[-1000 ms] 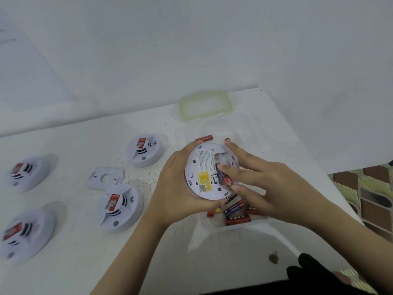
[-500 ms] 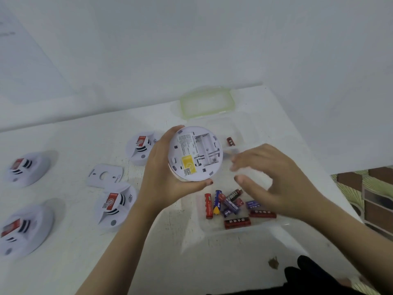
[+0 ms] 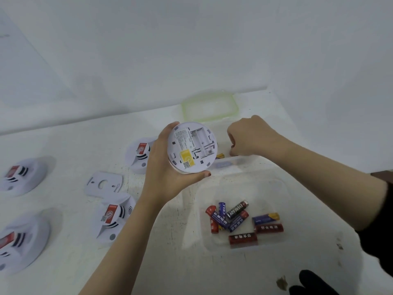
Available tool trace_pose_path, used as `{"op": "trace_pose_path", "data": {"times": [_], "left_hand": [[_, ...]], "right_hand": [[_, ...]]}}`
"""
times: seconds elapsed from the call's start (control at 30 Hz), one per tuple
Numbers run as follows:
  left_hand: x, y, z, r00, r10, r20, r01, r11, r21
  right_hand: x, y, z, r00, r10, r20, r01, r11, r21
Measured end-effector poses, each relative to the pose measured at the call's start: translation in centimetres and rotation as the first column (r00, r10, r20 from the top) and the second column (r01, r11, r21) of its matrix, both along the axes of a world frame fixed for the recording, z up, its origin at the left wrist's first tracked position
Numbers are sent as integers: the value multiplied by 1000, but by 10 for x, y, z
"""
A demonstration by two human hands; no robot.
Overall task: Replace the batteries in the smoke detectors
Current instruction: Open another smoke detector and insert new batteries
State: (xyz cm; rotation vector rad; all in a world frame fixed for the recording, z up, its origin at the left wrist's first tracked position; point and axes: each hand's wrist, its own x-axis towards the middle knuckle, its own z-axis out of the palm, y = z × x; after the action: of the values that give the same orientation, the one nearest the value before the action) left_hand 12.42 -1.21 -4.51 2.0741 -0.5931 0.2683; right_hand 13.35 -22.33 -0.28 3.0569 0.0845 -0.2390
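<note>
Since the earlier frame the right hand (image 3: 251, 136) has left the near clear plastic tray (image 3: 285, 188) and reached back to a second clear plastic box (image 3: 234, 161), where its fingers (image 3: 234, 141) curl downward inside the rim; whether they hold anything I cannot tell. A yellow-and-blue battery (image 3: 220, 155) lies just beside them in that box. The left hand (image 3: 168, 177) grips the round white smoke detector (image 3: 192, 147) above the counter (image 3: 170, 262), thumb under its edge, back side up, its battery bay open and empty. Loose red, blue and black batteries (image 3: 236, 218) lie in the near tray. A green-rimmed clear lid (image 3: 209, 106) sits behind. A flat white mounting plate (image 3: 104, 185) and four more white detectors with red labels (image 3: 114, 218) rest at left.
</note>
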Motion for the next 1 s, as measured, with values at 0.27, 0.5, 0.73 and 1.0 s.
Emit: {"op": "trace_pose_path", "data": {"times": [0.27,0.5,0.73,1.0], "left_hand": [[4,6,-3,1000,-6,6,6,1000,-18],[5,7,-4,1000,-1,-31,0,999,-41],[0,4,-1,998,-28,-57,24,997,-74],[-9,3,6,998,-66,-23,64,997,-51]], "right_hand": [[0,-4,4,994,-100,35,70,865,498],[-20,1,22,979,-188,77,-37,208,977],[-31,8,26,965,-155,209,-162,271,949],[-44,20,29,908,-52,416,-321,552,769]]}}
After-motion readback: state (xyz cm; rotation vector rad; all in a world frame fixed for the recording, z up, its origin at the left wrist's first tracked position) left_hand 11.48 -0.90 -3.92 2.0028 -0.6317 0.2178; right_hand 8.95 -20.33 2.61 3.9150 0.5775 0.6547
